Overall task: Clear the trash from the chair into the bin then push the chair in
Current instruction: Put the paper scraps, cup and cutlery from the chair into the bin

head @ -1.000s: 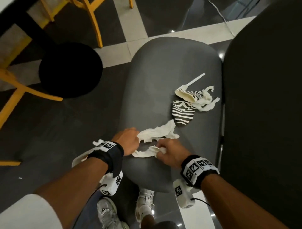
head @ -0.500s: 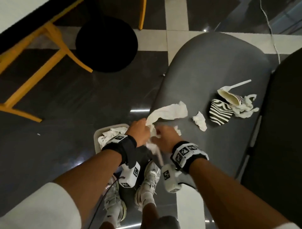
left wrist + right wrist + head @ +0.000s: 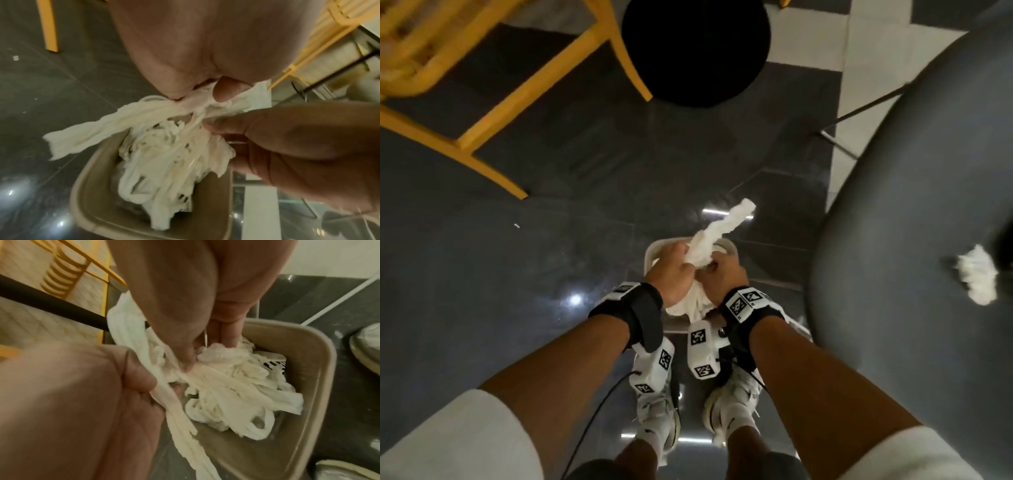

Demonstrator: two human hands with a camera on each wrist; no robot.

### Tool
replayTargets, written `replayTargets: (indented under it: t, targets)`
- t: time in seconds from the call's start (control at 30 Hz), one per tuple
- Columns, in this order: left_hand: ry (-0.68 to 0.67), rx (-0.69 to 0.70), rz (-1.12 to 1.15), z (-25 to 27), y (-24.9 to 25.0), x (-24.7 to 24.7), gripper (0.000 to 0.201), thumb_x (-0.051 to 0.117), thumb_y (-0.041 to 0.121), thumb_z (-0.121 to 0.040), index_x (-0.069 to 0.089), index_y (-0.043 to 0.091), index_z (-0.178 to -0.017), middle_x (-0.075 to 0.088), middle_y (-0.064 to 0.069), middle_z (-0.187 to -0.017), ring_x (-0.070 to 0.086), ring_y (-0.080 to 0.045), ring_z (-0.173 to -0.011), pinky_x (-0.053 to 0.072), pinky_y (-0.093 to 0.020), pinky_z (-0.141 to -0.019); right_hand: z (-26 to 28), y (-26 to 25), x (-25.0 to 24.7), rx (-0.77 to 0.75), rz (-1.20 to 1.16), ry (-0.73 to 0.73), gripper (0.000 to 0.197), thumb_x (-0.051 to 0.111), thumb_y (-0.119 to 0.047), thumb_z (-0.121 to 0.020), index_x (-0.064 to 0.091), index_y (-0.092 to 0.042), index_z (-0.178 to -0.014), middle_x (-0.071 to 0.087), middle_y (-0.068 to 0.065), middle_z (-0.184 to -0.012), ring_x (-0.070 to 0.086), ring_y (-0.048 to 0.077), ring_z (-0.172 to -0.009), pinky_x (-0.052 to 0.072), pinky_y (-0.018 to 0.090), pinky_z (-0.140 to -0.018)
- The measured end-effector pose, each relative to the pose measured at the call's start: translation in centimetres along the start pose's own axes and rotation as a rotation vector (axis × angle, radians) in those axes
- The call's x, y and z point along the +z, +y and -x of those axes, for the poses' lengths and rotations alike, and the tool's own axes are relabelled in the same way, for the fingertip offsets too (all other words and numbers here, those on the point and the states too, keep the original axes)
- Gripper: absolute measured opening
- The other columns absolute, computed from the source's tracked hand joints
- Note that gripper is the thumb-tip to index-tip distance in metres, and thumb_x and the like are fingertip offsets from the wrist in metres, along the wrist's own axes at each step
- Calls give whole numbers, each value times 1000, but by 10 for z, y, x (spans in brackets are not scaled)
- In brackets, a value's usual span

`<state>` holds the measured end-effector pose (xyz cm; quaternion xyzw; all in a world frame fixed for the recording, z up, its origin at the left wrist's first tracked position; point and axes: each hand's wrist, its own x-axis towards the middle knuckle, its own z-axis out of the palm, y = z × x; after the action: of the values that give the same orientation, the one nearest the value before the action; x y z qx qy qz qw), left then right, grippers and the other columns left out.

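Note:
A beige bin (image 3: 654, 255) stands on the dark floor in front of my feet, holding crumpled white tissue (image 3: 164, 162). Both hands are together above it. My left hand (image 3: 681, 263) pinches a long twisted tissue (image 3: 722, 229) whose free end sticks up and away. My right hand (image 3: 717, 270) grips the same bundle, its fingers (image 3: 224, 334) down among the strands in the bin (image 3: 320, 369). The grey chair seat (image 3: 911, 222) is at the right, with one tissue scrap (image 3: 977, 279) lying on it. The rest of the seat is out of frame.
A black round table base (image 3: 695, 51) sits on the floor straight ahead. Yellow wooden chair legs (image 3: 493, 113) stand at the upper left. My white shoes (image 3: 657, 411) are just behind the bin. Thin metal legs (image 3: 835, 140) of the grey chair show beside the seat.
Both hands lifted the tissue off the chair's front edge and carried it left and down to the bin. One scrap stayed on the seat. My head turned down toward the floor.

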<state>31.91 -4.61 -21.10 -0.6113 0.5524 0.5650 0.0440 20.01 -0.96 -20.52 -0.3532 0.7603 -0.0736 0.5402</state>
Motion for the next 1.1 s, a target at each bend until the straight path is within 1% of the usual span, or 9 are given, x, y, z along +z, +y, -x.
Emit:
replayTargets:
  t: [0.13, 0.3, 0.43, 0.5, 0.57, 0.73, 0.9, 1.03, 1.1]
  targets:
    - [-46, 125, -190, -35, -55, 27, 30, 40, 3, -97, 52, 5, -125, 52, -14, -131, 51, -27, -122, 37, -29, -101, -60, 32, 39, 28, 40, 65, 20, 56, -23, -96, 69, -14, -108, 71, 6, -111, 65, 22, -99, 40, 23, -77]
    - [-124, 197, -425, -71, -89, 58, 36, 45, 19, -99, 53, 11, -133, 50, -12, -142, 45, -30, -134, 35, -40, -113, -101, 65, 63, 83, 232, -43, 35, 49, -24, -100, 56, -6, -130, 59, 13, -133, 56, 30, -123, 41, 28, -92]
    - [35, 118, -571, -95, -88, 68, 43, 43, 38, -96, 54, 23, -135, 48, -9, -144, 43, -31, -132, 35, -45, -111, -100, 59, 59, 13, 289, -136, 40, 45, -21, -103, 49, -6, -139, 49, 13, -147, 43, 28, -139, 33, 35, -116]
    - [15, 66, -640, -97, -85, 68, 46, 45, 37, -96, 55, 15, -134, 50, -16, -142, 47, -35, -130, 38, -46, -109, -93, 52, 56, 48, 209, -163, 38, 51, -17, -99, 54, -3, -134, 53, 16, -143, 46, 31, -137, 37, 38, -114]
    - [-33, 21, -659, -92, -76, 66, 35, 51, 30, -96, 62, 8, -121, 60, -17, -131, 57, -34, -122, 45, -41, -101, -81, 46, 53, 69, 181, -185, 39, 50, -18, -99, 52, -3, -136, 53, 16, -143, 46, 33, -137, 37, 40, -114]
    - [-20, -1, -503, -57, -43, 47, 39, 54, 24, -95, 57, 10, -131, 58, -14, -136, 52, -34, -129, 41, -41, -108, -38, 35, 23, 62, 108, -242, 44, 37, -19, -105, 43, -3, -145, 45, 16, -151, 40, 33, -141, 31, 38, -118]
    - [-6, 4, -502, -18, 12, 11, 30, 50, 17, -95, 68, 19, -119, 68, -9, -122, 63, -33, -114, 51, -36, -92, 8, 31, -26, 137, 34, -294, 36, 47, -12, -98, 60, -2, -130, 60, 18, -133, 56, 35, -125, 47, 38, -104]
    - [87, 85, -584, -1, 108, 1, 26, 52, 17, -90, 69, 21, -110, 71, -13, -116, 65, -37, -106, 54, -38, -90, 43, 15, -86, 63, -187, -230, 26, 54, -16, -93, 71, -10, -111, 70, 15, -117, 64, 35, -113, 51, 46, -101]
    - [142, 183, -573, -1, 165, 13, 27, 52, 15, -86, 68, 25, -105, 71, -12, -113, 65, -37, -105, 52, -37, -87, 59, 9, -122, -9, -321, -220, 13, 58, -18, -87, 71, -20, -91, 72, 15, -106, 68, 36, -105, 54, 50, -97]
